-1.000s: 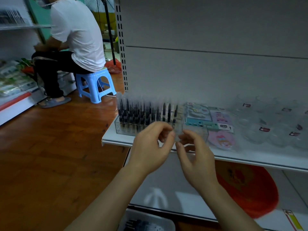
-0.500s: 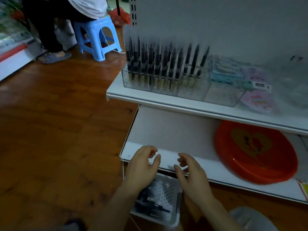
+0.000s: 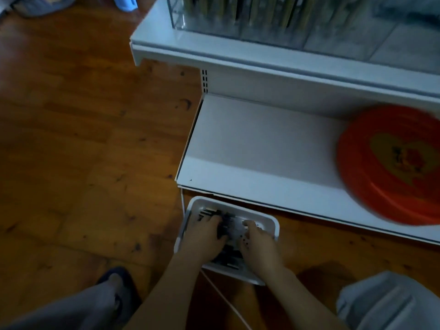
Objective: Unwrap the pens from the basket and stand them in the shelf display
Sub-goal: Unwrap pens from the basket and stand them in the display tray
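Down low, both hands, left [image 3: 206, 232] and right [image 3: 259, 244], digging among dark wrapped pens [image 3: 225, 226] inside white plastic basket [image 3: 271, 222] on floor, fingers bent; grip unclear. Clear display box [image 3: 214, 25] waiting on top shelf.

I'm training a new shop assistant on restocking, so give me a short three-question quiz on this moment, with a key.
1. True or false: both hands are down in the white basket on the floor.
2. What lies on the lower shelf at the right? A) a blue stool B) a red round tray C) a stack of cups
3. Fill in: the clear pen display stands on the ____ shelf.

Key:
1. True: the left hand and the right hand are both over the wrapped pens in the basket; blur hides whether either grips one.
2. B, the red tray.
3. Upper.
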`<state>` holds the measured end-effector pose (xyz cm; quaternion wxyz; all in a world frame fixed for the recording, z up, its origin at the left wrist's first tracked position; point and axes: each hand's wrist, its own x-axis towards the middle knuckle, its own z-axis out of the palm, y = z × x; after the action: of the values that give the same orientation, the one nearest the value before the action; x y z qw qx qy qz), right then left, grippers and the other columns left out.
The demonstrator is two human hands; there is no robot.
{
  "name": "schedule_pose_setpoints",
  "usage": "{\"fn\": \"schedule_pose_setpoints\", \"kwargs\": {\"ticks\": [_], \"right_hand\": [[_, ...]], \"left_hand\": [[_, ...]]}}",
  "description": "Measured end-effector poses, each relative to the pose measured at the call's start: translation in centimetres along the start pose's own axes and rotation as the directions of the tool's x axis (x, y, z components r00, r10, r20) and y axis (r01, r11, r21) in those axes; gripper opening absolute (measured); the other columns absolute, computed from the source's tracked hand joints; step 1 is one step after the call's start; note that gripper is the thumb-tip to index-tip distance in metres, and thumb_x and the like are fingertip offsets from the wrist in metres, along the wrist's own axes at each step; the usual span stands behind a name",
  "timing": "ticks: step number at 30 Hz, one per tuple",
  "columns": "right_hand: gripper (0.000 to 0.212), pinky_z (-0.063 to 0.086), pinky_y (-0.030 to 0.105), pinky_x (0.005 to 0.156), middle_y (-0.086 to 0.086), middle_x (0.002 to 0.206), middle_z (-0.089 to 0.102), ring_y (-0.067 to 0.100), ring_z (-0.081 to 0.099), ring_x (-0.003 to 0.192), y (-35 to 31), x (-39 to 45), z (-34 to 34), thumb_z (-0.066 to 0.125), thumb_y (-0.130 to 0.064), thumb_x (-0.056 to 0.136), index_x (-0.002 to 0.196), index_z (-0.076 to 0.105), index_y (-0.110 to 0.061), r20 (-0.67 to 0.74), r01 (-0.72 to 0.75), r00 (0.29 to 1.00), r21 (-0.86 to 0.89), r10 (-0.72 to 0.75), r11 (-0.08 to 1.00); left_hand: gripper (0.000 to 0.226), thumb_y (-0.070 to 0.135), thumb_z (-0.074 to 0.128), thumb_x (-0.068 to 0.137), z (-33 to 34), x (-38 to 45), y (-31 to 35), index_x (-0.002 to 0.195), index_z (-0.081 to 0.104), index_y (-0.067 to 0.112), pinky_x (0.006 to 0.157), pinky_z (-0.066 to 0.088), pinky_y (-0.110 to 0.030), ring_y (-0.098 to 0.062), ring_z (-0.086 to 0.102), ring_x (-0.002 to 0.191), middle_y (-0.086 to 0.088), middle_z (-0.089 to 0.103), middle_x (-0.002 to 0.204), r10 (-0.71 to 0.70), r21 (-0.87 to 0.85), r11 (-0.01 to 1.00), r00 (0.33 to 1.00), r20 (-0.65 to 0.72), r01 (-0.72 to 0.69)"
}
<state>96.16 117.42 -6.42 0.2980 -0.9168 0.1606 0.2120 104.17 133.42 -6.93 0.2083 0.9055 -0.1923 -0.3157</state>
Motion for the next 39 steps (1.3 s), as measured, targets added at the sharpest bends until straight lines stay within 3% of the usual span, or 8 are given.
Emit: {"fn": "schedule_pose_setpoints", "kwargs": {"ticks": [2,7,11,17,21,31,36,39], "right_hand": [[0.054,0.033,0.022,0.049,0.004,0.099,0.069,0.017,0.060,0.079,0.2,0.2,1.3,0.054,-0.028,0.099,0.148,0.033,-0.020,0.049,-0.051,0.997,-0.015,0.051,0.999],[0.046,0.049,0.031,0.067,0.007,0.099,0.070,0.023,0.065,0.091,0.5,1.0,3.4,0.057,-0.026,0.098,0.140,0.042,-0.015,0.068,-0.127,0.990,0.002,0.127,0.992],[0.043,0.049,0.029,0.068,0.006,0.100,0.071,0.022,0.066,0.090,0.5,1.3,4.6,0.058,-0.021,0.097,0.139,0.047,-0.018,0.034,-0.168,0.986,0.060,0.166,0.984],[0.037,0.052,0.027,0.085,0.001,0.114,0.070,0.018,0.065,0.102,0.6,1.2,5.8,0.065,-0.022,0.095,0.131,0.060,-0.020,-0.057,-0.264,0.957,0.235,0.284,0.935],[0.030,0.049,0.024,0.085,-0.001,0.113,0.071,0.017,0.066,0.101,0.5,1.2,5.9,0.069,-0.022,0.093,0.123,0.067,-0.021,-0.096,-0.298,0.933,0.337,0.347,0.893],[0.008,0.041,0.013,0.076,-0.012,0.094,0.063,0.001,0.056,0.089,0.7,0.9,2.9,0.063,-0.029,0.097,0.095,0.071,-0.030,-0.188,-0.040,0.976,0.342,0.111,0.939],[0.013,0.046,0.010,0.069,-0.018,0.087,0.069,-0.008,0.062,0.086,0.2,0.2,-0.9,0.060,-0.025,0.099,0.093,0.066,-0.035,-0.307,0.049,0.947,0.436,0.097,0.899],[0.010,0.053,0.022,0.075,-0.019,0.088,0.071,-0.006,0.065,0.085,0.1,0.1,-3.3,0.060,-0.026,0.099,0.100,0.069,-0.030,-0.369,0.083,0.921,0.492,0.121,0.867]], "left_hand": [[0.045,0.042,0.058,0.093,0.9,-0.1,-1.1,0.133,0.047,0.023,0.090,0.052,-0.041,-0.026,0.057,0.111,-0.005,0.055,0.130,-0.074,0.044,0.996,0.996,0.047,0.071],[0.055,0.041,0.058,0.093,2.4,0.1,-2.4,0.141,0.039,0.022,0.097,0.050,-0.044,-0.032,0.048,0.126,-0.010,0.037,0.148,-0.153,0.083,0.985,0.987,0.049,0.149],[0.062,0.041,0.058,0.092,3.1,0.1,-2.8,0.146,0.034,0.022,0.106,0.043,-0.044,-0.030,0.040,0.135,-0.006,0.029,0.155,-0.135,0.055,0.990,0.988,0.080,0.131],[0.050,0.028,0.057,0.094,3.0,0.2,-3.4,0.141,0.044,0.017,0.100,0.047,-0.039,-0.026,0.049,0.127,-0.003,0.037,0.150,-0.098,-0.034,0.995,0.995,0.016,0.099],[0.044,0.017,0.055,0.092,3.1,0.3,-3.6,0.136,0.050,0.015,0.095,0.049,-0.038,-0.027,0.053,0.121,-0.003,0.041,0.147,-0.093,-0.060,0.994,0.996,-0.010,0.092],[0.054,0.007,0.053,0.091,2.6,0.2,-3.0,0.144,0.045,0.016,0.100,0.046,-0.038,-0.029,0.051,0.123,-0.008,0.047,0.144,-0.061,-0.079,0.995,0.996,-0.059,0.056],[0.031,0.020,0.058,0.096,0.2,0.1,-1.5,0.126,0.064,0.020,0.091,0.042,-0.026,-0.019,0.051,0.115,0.000,0.065,0.121,-0.008,-0.079,0.997,0.989,-0.151,-0.004],[0.016,0.023,0.065,0.093,-2.0,-0.1,0.2,0.108,0.070,0.022,0.086,0.049,-0.027,-0.014,0.057,0.100,0.007,0.065,0.101,0.029,-0.140,0.989,0.991,-0.133,-0.047]]}}
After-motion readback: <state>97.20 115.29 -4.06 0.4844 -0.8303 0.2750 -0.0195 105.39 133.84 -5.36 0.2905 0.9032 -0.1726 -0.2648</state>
